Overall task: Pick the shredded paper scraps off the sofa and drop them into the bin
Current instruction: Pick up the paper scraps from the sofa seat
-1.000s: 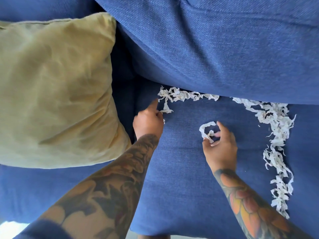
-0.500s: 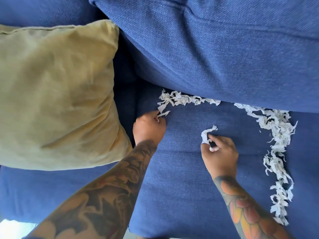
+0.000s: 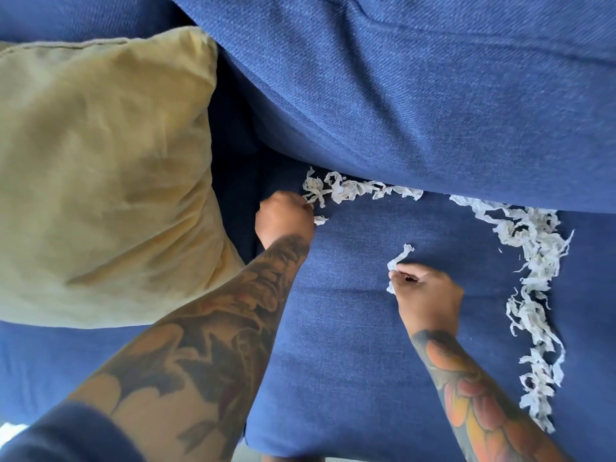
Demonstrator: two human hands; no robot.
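Observation:
White shredded paper scraps lie on the blue sofa seat [image 3: 350, 345]. One strand of scraps [image 3: 353, 190] runs along the foot of the back cushion. A longer trail of scraps [image 3: 533, 295] curves down the right side. My left hand [image 3: 283, 218] is closed at the left end of the back strand, with a small scrap [image 3: 320, 220] sticking out by its fingers. My right hand [image 3: 426, 295] pinches a short paper strip [image 3: 400, 256] in the middle of the seat. No bin is in view.
An olive-yellow throw pillow [image 3: 100, 178] leans at the left, touching my left forearm. The blue back cushion [image 3: 416, 95] overhangs the seat's rear. A dark gap [image 3: 233, 161] lies between pillow and cushion.
My left hand went from pointing a finger at the back strand to closing on scraps at its end. My right hand closed its fingers around the short strip.

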